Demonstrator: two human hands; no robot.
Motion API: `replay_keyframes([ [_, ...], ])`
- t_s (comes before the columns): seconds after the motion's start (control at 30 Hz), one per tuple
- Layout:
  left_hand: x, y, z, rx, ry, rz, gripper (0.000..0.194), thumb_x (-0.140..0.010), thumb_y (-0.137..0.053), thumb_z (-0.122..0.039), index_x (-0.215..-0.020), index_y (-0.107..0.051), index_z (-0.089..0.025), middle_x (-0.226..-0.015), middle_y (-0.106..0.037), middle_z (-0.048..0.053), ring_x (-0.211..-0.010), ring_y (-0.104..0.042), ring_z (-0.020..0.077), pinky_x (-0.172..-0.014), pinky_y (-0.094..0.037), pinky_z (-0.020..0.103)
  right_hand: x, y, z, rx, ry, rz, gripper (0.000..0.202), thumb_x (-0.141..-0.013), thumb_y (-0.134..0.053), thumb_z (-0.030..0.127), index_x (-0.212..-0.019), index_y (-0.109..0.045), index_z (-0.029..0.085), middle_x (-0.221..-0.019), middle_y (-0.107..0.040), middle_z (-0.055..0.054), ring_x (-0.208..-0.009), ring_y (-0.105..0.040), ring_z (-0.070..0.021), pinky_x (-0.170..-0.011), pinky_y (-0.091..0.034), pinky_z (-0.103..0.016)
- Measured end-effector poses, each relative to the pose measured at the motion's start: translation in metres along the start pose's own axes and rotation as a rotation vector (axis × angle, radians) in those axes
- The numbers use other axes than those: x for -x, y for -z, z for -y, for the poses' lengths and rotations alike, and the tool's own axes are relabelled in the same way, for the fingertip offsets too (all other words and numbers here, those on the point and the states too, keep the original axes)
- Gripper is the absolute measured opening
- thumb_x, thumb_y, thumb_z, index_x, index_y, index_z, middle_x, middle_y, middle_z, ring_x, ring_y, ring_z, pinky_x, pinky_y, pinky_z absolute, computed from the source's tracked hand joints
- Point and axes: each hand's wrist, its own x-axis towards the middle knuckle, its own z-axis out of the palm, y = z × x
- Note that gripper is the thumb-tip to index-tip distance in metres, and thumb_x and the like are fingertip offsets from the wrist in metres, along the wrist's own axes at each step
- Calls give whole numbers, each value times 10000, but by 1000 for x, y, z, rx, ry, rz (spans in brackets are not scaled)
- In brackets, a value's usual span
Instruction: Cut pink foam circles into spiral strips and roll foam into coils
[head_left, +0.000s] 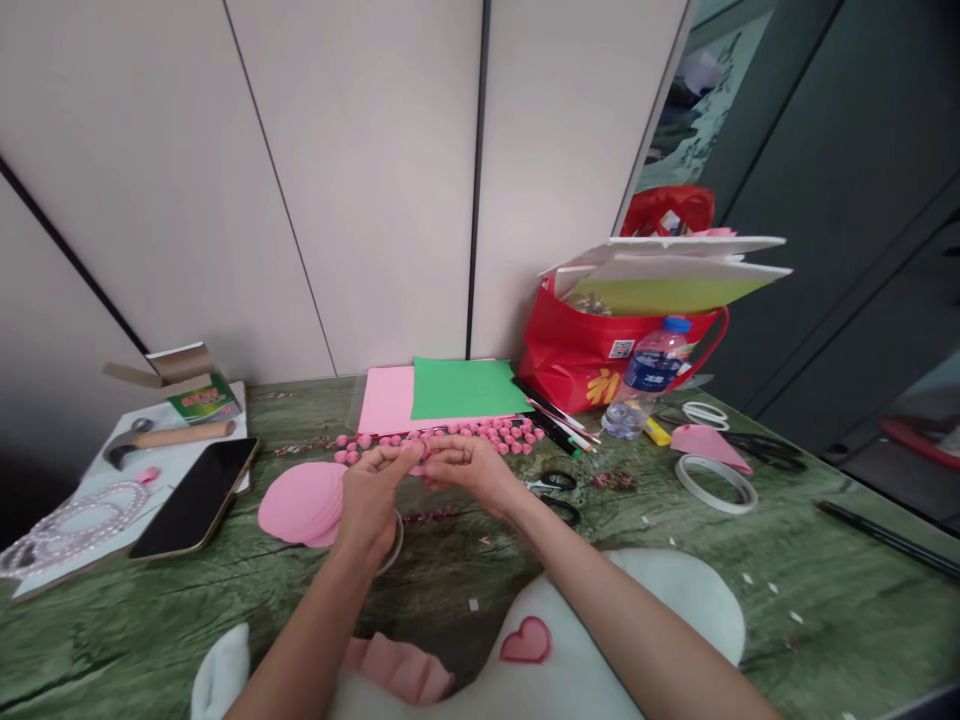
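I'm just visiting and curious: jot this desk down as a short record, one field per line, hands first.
Left hand: pinching a small pink piece
Right hand: at the same piece, fingertips close to the left hand's
Piece's shape: mostly hidden by fingers
Just behind hands: many pink rolls
Beside left hand: pink discs, stacked
Far left: hammer, phone
Back: green sheet
Right: red bag, bottle in front

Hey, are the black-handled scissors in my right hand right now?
No, the scissors lie on the table, apart from your right hand.
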Motion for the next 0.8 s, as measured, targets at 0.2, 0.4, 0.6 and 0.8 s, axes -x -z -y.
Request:
replay_keyframes([
  [0.2, 0, 0, -1, -100, -51, 11, 217, -441, -749, -224, -572, -606, -128, -573, -642, 9, -587, -580, 123, -619, -441, 244, -1, -1, 3, -21, -6, -9, 389, -548, -708, 273, -897, -589, 147, -615, -633, 16, -536, -609, -117, -556, -508, -259],
  [0.4, 1, 1, -4, -239, -133, 4, 238, -496, -713, -246, -702, -658, -138, -739, -686, 49, -727, -615, 169, -706, -467, 277, -3, 2, 6, -1, 32, -58, 324, -558, -697, 267, -841, -587, 156, -630, -627, 23, -560, -615, -116, -605, -525, -283],
  [0.6, 2, 0, -5, -269, -172, 0, 206, -517, -702, -220, -706, -670, -145, -750, -690, 42, -727, -616, 163, -719, -473, 275, -2, 2, 5, 24, 28, -6, 286, -572, -687, 259, -812, -570, 154, -609, -616, 28, -574, -621, -128, -591, -529, -286],
  [0.8, 0, 2, -4, -297, -212, 36, 206, -548, -687, -251, -723, -670, -142, -778, -687, 53, -759, -614, 178, -737, -477, 290, -1, 5, 8, -33, 10, 20, 314, -580, -685, 242, -847, -542, 162, -599, -619, 34, -591, -620, -128, -629, -529, -317],
])
